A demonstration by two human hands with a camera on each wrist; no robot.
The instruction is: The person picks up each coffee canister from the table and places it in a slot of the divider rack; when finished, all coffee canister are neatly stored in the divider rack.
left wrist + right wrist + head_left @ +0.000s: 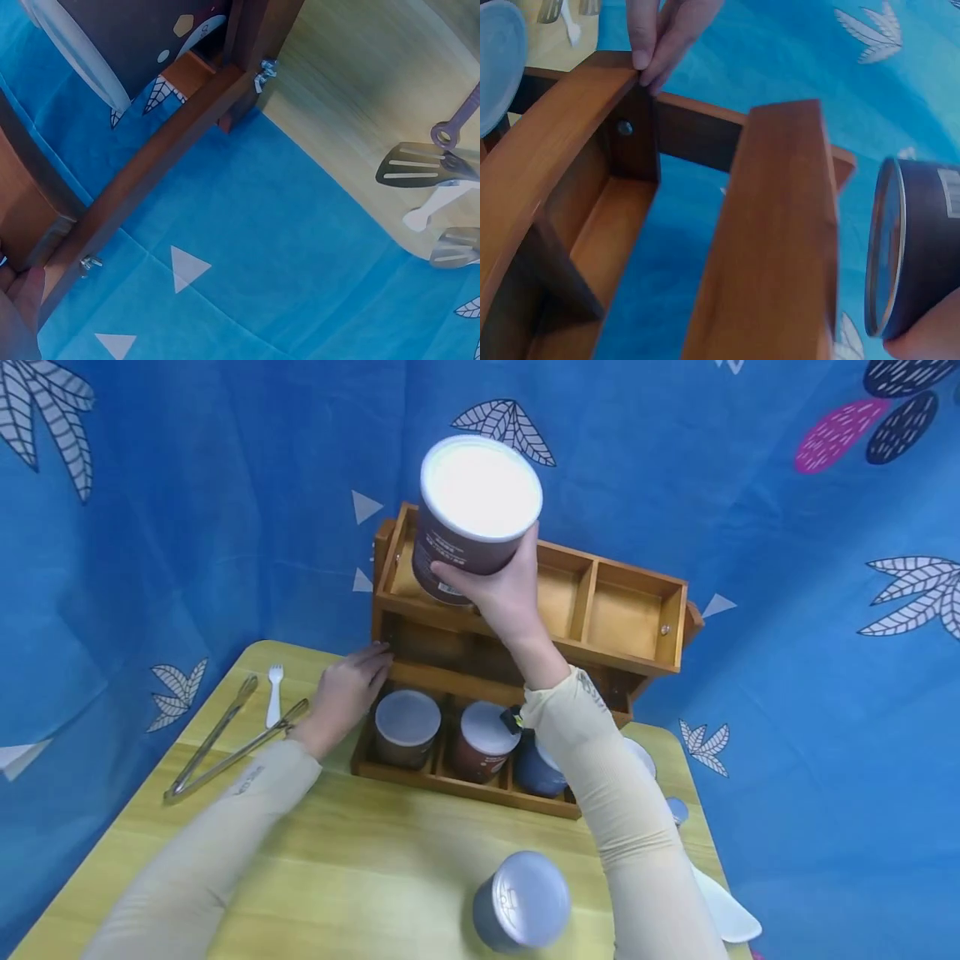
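Observation:
My right hand grips a large dark canister with a white lid. It holds the canister tilted over the left part of the upper tier of a wooden two-tier rack. At the rack's left end, my left hand pinches the wood; in the right wrist view its fingertips meet at a board's corner. Three lidded canisters stand in the lower tier: a dark one nearest my left hand, a reddish one and a blue one, partly behind my right sleeve.
Another lidded canister stands on the wooden table in front of the rack. Metal tongs and a white fork lie on the left. A white dish sits at the right edge. Blue patterned cloth surrounds the table.

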